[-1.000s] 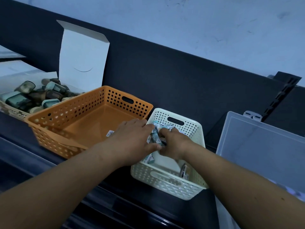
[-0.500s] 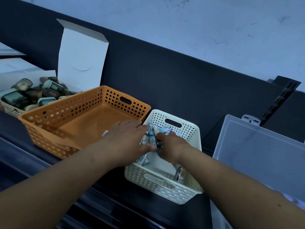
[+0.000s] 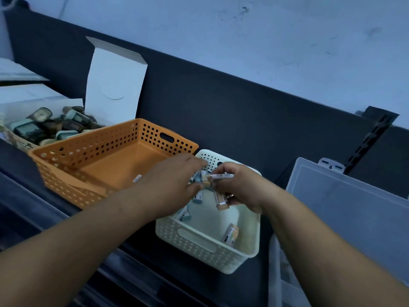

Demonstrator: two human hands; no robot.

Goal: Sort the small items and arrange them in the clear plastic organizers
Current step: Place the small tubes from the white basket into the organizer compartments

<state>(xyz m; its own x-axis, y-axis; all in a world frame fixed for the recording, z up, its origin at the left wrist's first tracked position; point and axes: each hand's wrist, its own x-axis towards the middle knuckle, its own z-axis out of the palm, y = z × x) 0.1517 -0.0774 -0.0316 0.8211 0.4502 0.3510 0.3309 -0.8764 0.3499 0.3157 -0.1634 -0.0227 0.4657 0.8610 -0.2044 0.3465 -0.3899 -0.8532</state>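
Two hands meet over the white basket (image 3: 208, 247) at centre frame. On the near side, the left hand (image 3: 170, 185) has fingers and thumb curled round a bunch of packets (image 3: 200, 176), held above the basket's far end. Right beside it, the right hand (image 3: 241, 187) pinches more of them: a barcoded one pokes out on top, an orange one hangs below the fingers. Down inside the basket, a loose packet (image 3: 231, 234) lies at lower right, with others by the left wall. An orange basket (image 3: 99, 156) sits just left on the dark surface (image 3: 254, 284). The clear organizer (image 3: 345, 207) fills the right of the frame. At upper left, an open carton (image 3: 115, 85) holds small dark items.
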